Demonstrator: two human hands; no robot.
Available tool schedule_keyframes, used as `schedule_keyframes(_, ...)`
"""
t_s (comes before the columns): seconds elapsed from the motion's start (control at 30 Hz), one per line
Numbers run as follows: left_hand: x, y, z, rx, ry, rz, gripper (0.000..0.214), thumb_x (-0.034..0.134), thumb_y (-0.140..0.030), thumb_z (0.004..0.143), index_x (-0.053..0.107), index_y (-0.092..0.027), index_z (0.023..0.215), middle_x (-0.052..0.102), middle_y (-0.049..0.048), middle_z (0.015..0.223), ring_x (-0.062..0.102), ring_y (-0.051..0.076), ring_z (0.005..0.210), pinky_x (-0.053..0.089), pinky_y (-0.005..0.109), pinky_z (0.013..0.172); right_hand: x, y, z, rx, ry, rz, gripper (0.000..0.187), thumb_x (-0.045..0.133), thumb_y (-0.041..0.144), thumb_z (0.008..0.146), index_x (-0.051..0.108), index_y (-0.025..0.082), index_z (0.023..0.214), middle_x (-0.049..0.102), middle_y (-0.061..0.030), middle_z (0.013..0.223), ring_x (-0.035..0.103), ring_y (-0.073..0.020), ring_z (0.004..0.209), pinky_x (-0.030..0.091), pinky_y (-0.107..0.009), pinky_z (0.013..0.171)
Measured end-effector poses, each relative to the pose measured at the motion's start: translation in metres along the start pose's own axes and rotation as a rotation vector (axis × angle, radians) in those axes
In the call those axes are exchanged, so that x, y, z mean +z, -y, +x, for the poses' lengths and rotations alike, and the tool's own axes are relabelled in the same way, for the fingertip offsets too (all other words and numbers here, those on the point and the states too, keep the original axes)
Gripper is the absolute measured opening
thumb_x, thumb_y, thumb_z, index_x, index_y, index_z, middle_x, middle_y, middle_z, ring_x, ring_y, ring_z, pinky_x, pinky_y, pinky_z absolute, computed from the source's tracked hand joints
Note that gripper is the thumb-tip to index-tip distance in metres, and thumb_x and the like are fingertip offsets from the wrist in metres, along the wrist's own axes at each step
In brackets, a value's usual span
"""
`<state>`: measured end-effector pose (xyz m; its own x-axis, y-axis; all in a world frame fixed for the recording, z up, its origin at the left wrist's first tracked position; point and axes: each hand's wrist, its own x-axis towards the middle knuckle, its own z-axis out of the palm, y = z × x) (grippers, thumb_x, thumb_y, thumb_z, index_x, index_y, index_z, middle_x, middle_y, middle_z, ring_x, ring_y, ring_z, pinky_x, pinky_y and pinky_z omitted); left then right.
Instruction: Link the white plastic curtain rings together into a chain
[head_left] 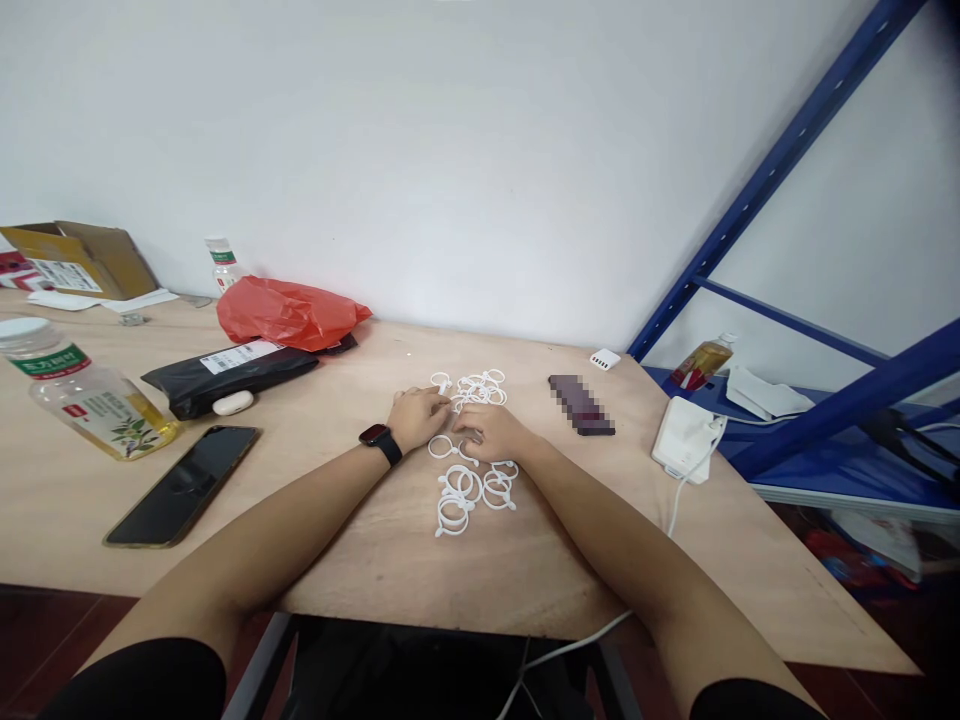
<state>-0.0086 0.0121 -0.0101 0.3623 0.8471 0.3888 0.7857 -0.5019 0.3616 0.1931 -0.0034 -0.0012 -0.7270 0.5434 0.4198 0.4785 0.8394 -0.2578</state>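
Here, white rings (480, 393) lie beyond and nearer than both hands (417, 418) (491, 433).

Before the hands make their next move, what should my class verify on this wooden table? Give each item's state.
1. Thin white plastic rings gathered in one group: not ok; they lie scattered in farther and nearer clusters.
2. Left hand gripping a ring: cannot tell; fingertips unclear.
3. Right hand gripping a ring: cannot tell; its curled fingers hide it.
4. Black rectangular smartphone clear of the rings: ok.
5. Clear plastic bottle of yellow liquid at far left capped: ok.
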Motion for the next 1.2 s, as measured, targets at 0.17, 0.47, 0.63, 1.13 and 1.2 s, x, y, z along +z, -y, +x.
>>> schedule_keyframes(0.17,0.0,0.003,0.001,-0.016,-0.072,-0.07,0.021,0.057,-0.029,0.083,0.074,-0.024,0.093,0.066,0.007,0.109,0.06,0.025,0.102,0.044,0.041,0.091,0.005,-0.005,-0.001,0.071,0.017,-0.032,0.01,0.061,0.014,0.071,0.066,0.021,0.076,0.065,0.0,0.076,0.059,-0.0149,0.073,0.044,-0.024,0.068)
schedule_keyframes(0.47,-0.003,-0.002,-0.001,0.331,0.166,-0.217,0.011,0.062,-0.022,0.069,0.067,-0.02,0.079,0.064,0.003,0.084,0.059,0.019,0.085,0.046,0.033,0.085,0.004,-0.013,-0.003,0.343,-0.041,-0.099,0.006,0.061,0.015,0.072,0.061,0.02,0.072,0.063,0.0018,0.068,0.055,-0.0137,0.064,0.036,-0.023,0.06)
schedule_keyframes(0.63,-0.003,-0.002,-0.002,0.393,0.194,-0.243,0.01,0.063,-0.021,0.068,0.065,-0.02,0.077,0.063,0.0033,0.082,0.058,0.019,0.083,0.045,0.031,0.083,0.005,-0.014,-0.003,0.388,-0.102,-0.112,0.006,0.058,0.016,0.077,0.061,0.021,0.079,0.062,0.0016,0.066,0.055,-0.0144,0.063,0.035,-0.024,0.059)
schedule_keyframes(1.13,-0.004,0.003,-0.001,0.367,0.136,-0.311,0.02,0.058,-0.016,0.068,0.062,-0.019,0.087,0.064,0.0042,0.096,0.058,0.02,0.094,0.043,0.034,0.091,0.002,-0.007,-0.003,0.086,0.031,0.077,0.014,0.065,0.015,0.067,0.066,0.02,0.08,0.065,0.0005,0.075,0.059,-0.0143,0.071,0.045,-0.024,0.068)
schedule_keyframes(1.2,-0.004,0.003,-0.002,0.394,0.182,-0.302,0.027,0.06,-0.017,0.064,0.06,-0.019,0.091,0.063,0.004,0.097,0.057,0.021,0.093,0.044,0.035,0.09,0.001,-0.008,-0.003,0.093,0.05,0.086,0.013,0.066,0.015,0.067,0.066,0.019,0.08,0.066,0.0,0.077,0.06,-0.0143,0.072,0.045,-0.024,0.069)
